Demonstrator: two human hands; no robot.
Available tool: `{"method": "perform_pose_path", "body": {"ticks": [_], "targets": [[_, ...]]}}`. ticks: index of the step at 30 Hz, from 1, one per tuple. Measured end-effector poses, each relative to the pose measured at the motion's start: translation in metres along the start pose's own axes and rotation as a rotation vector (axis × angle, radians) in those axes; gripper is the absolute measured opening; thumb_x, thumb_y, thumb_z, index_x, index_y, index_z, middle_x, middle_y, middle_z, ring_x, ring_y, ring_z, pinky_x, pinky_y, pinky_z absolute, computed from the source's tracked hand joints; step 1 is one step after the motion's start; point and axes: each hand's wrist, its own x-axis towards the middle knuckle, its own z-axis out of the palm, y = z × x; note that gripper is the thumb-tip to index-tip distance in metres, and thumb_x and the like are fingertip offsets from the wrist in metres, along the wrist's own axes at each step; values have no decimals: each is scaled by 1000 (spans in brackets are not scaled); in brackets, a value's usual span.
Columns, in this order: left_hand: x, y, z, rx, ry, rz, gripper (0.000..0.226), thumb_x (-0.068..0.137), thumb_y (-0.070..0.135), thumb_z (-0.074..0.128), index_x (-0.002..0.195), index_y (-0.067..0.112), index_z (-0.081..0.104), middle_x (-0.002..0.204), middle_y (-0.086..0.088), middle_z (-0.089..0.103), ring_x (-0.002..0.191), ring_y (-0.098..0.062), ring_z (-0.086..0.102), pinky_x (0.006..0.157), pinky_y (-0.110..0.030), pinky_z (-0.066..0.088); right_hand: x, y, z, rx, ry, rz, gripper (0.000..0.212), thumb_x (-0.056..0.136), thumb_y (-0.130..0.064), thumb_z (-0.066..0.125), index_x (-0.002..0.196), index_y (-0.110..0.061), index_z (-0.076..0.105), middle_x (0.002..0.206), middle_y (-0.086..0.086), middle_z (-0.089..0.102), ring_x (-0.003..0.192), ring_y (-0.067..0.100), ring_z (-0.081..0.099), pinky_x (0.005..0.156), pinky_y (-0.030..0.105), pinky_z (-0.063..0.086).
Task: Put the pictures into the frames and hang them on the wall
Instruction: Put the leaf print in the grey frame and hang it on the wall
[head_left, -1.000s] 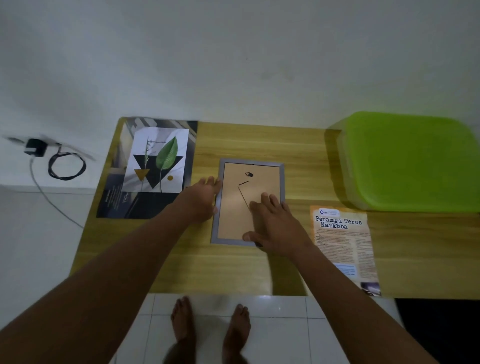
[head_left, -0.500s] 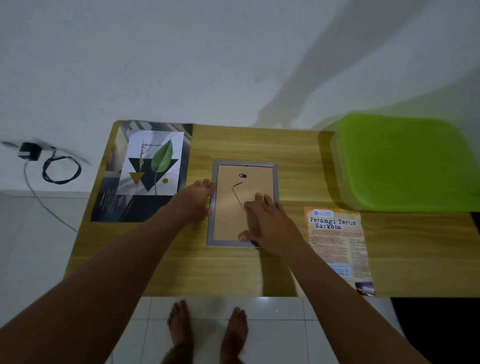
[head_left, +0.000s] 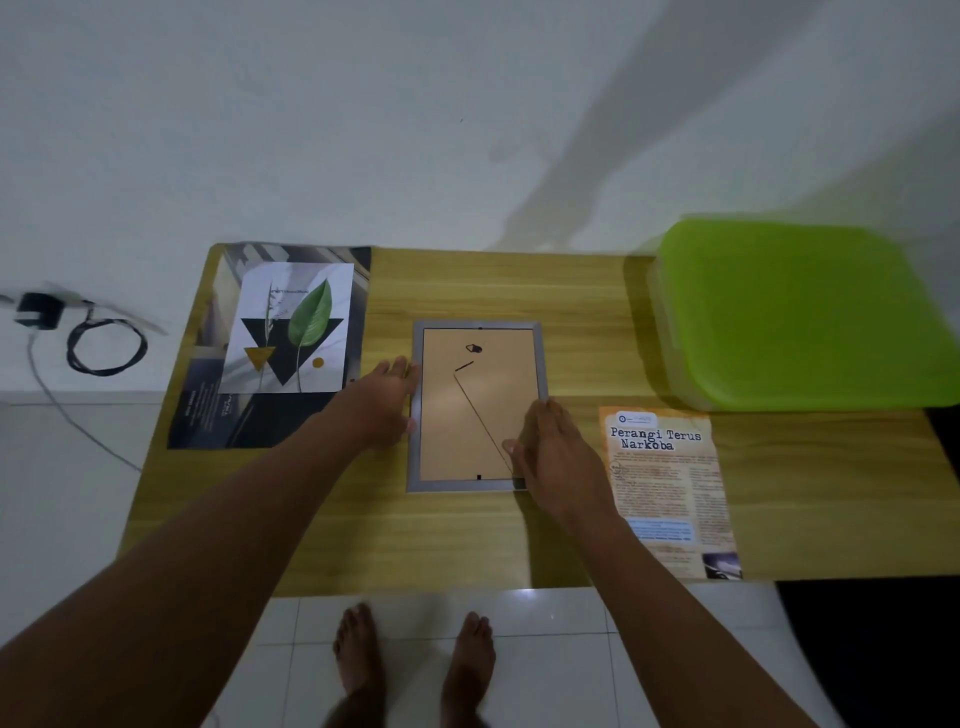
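Task object: picture frame (head_left: 475, 408), lying face down at the centre of the table (head_left: 467, 535), with its backing board (head_left: 498, 374) upward.
Long axis: runs near to far, so the short rails lie at the near and far ends.
Fittings visible: hanger loop (head_left: 474, 348) near the far end and a thin stand leg (head_left: 480, 415) running diagonally. A small dark tab (head_left: 478, 476) at the near rail appears to retain the board.
Left hand (head_left: 382, 405): fingers extended and relaxed, tips touching the left rail about midway. It grips nothing.
Right hand (head_left: 553, 457): laid flat over the near-right corner, thumb on the backing, fingers along the right rail. No curl round the rail is visible.
Governing relation: the frame lies between the hands, both in contact. The right hand is nearer to the near tab.
Pictures: leaf print (head_left: 291, 327) lies on a dark poster (head_left: 208, 415), just left of the frame. The orange leaflet (head_left: 665, 488) lies just right of it. The left hand is nearer to the print.
Assessed step: opening the back. No picture is loaded yet, as far as can be seen.
Caution: the frame is likely to slide on the table, so steady one rail while working the tab.
Other: green-lidded box (head_left: 800, 312) at far right.
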Motion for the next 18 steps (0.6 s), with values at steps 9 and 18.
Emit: {"method": "perform_pose_path", "body": {"ticks": [9,18], "targets": [[-1,0,0,-16,12,0,82,95,27,56,154,10,1,162,-10,1,149,-28,5,118,-46,21,8,-1,-8,-147,-52,-92,68,103,-47,35,151,1,24,160,21,19,149,31,16,117,39,28],[-1,-1,0,-42,4,-10,83,95,28,57,155,13,2,163,-8,0,149,-27,3,119,-47,20,0,4,4,131,15,85,73,94,-52,55,148,-14,26,144,14,47,124,33,54,99,48,48]]}}
